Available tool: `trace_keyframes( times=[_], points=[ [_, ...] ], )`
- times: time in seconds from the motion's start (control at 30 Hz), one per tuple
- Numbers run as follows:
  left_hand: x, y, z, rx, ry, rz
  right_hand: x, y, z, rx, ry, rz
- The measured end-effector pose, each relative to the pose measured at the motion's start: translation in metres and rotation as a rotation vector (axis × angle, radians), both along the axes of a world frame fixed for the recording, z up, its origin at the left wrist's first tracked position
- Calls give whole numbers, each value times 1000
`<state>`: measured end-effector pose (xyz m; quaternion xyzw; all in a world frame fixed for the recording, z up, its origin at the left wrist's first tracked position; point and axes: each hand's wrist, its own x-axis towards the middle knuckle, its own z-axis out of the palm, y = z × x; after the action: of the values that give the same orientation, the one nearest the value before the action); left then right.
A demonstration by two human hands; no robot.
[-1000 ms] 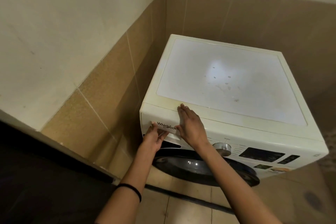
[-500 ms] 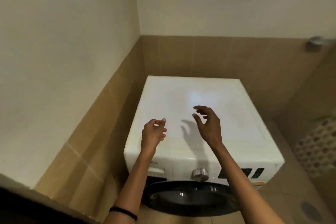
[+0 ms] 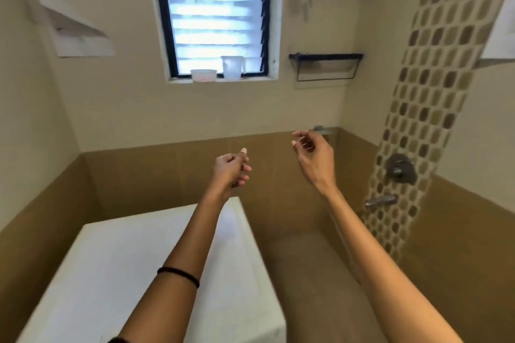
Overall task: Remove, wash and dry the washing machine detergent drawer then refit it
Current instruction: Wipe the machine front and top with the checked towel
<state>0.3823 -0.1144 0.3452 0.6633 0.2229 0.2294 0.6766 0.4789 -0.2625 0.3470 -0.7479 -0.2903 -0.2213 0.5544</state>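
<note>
White washer (image 3: 111,273) top near left, its front and the drawer out of view | left hand (image 3: 230,170) loosely curled, right hand (image 3: 315,159) half spread, both bare, raised | progress: can't tell; nothing held, likely at an end | count: 2 hands, 1 washer, 2 shelves, 2 tubs on sill

A tall black-framed louvred glass window (image 3: 216,14) sits in a cream wall. On its sill stand a shallow white plastic tub (image 3: 203,75) and, just beside it, a clear plastic jug (image 3: 232,66). Two black wall shelves (image 3: 325,57) hang to the right. Chrome shower taps (image 3: 400,168) sit on a brown mosaic tile strip (image 3: 423,108).
</note>
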Motion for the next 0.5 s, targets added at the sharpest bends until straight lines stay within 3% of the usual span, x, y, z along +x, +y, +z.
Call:
trace_keyframes(
  times=[0.27, 0.5],
  points=[
    [175, -97, 58, -102, -54, -121, 161, -98, 62, -34, -88, -58],
    [280, -107, 84, -130, -50, -139, 270, -120, 87, -17, -135, -123]
  ],
)
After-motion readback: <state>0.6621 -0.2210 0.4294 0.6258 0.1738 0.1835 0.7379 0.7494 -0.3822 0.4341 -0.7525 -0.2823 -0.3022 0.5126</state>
